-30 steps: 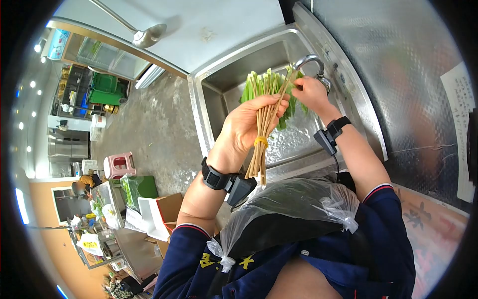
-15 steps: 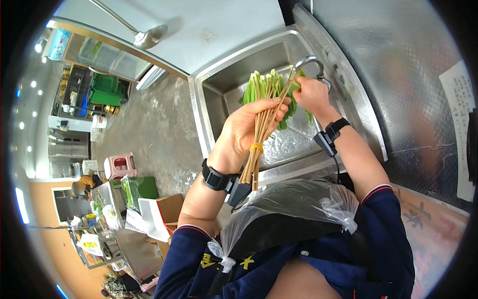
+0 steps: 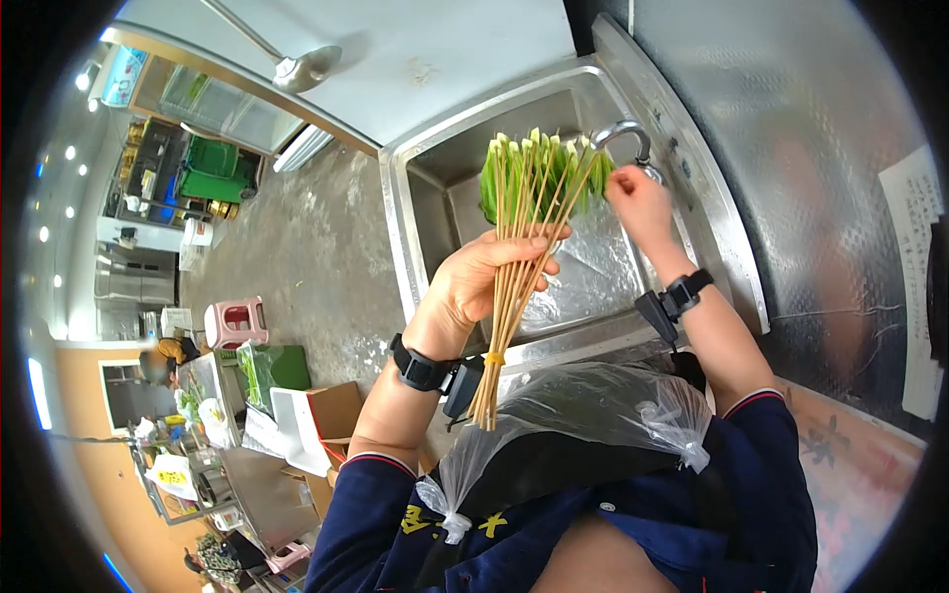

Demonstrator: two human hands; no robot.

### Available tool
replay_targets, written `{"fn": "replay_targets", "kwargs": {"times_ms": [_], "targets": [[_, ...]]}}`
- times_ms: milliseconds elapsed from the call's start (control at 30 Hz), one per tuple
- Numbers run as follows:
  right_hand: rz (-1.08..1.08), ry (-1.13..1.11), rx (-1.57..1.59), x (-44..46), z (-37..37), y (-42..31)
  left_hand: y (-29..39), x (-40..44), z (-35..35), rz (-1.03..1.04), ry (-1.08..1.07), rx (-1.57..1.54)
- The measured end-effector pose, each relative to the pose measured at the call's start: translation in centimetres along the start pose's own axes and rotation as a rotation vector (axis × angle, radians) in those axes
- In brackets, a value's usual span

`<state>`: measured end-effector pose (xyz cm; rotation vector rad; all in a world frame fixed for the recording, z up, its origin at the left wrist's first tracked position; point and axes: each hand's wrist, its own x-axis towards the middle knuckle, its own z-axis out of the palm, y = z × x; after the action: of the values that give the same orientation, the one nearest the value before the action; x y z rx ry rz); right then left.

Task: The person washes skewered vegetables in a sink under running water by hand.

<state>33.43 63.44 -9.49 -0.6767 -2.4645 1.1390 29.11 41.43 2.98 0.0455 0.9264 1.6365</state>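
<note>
My left hand [image 3: 494,275] is wrapped round a bundle of thin wooden skewers [image 3: 509,311], bound low down by a yellow rubber band [image 3: 494,359]. The skewers fan out above my fingers. On their far ends sit leafy greens [image 3: 524,183] with pale cut stem ends, held over the sink [image 3: 395,212]. To the right of the greens, my right hand [image 3: 638,203] has its fingers curled together at the outermost leaves, just below the faucet [image 3: 621,128]. Whether those fingers pinch anything is hidden.
A ladle [image 3: 306,69] lies on the white surface beyond the sink. Metal wall sheeting [image 3: 751,128] rises at the right. On the left floor are a pink stool [image 3: 237,323], a cardboard box [image 3: 336,410] and a green bin [image 3: 213,170]. Another person [image 3: 178,349] is far left.
The skewer bundle now points more upright and is spread wider, its banded end lower. My right hand has moved down and right, off the upper leaves. My left hand keeps its hold.
</note>
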Motion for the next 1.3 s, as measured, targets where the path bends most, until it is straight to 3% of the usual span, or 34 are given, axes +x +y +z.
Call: {"fn": "replay_targets", "kwargs": {"times_ms": [67, 133, 167, 233, 300, 400, 433, 533, 600, 700, 1000, 1300], "targets": [[0.096, 0.148, 0.392, 1.3, 1.4, 3.7, 0.1, -0.7, -0.6, -0.003, 0.054, 0.046], [0.091, 0.085, 0.442, 2.0, 0.9, 3.5, 0.2, -1.6, -0.5, 0.009, 0.049, 0.163], [0.034, -0.034, 0.537, 2.6, 1.0, 3.5, 0.0, -2.1, 0.0, -0.005, 0.150, 0.138], [-0.023, -0.156, 0.632, 2.8, 0.5, 2.2, 0.1, -2.8, -0.4, -0.035, 0.099, 0.167], [0.343, -0.444, 0.970, 3.0, 0.1, 0.7, 0.5, -3.4, -1.3, -0.109, 0.022, 0.226], [0.227, -0.624, 0.931, 4.0, 1.8, 3.0, 0.7, -4.3, -0.6, -0.139, 0.066, 0.258], [0.169, -0.713, 1.147, 4.4, 1.9, 3.4, 0.7, -4.2, -0.8, -0.148, 0.035, 0.251], [0.315, -0.771, 1.276, 4.5, 1.4, 3.3, 0.8, -3.8, -0.8, -0.140, 0.012, 0.269], [0.314, -0.716, 1.219, 3.9, 0.7, 2.5, 0.9, -3.5, -0.9, -0.133, -0.003, 0.278], [0.262, -0.648, 0.837, 4.1, 0.1, 2.1, 0.8, -3.2, -1.0, -0.113, -0.009, 0.247], [0.163, -0.614, 0.826, 5.0, 1.0, 2.9, -0.3, -2.2, -2.5, -0.040, -0.006, 0.106], [0.178, -0.698, 0.565, 6.0, 1.1, 2.8, -0.9, -1.6, -4.1, -0.040, -0.029, -0.036]]}}
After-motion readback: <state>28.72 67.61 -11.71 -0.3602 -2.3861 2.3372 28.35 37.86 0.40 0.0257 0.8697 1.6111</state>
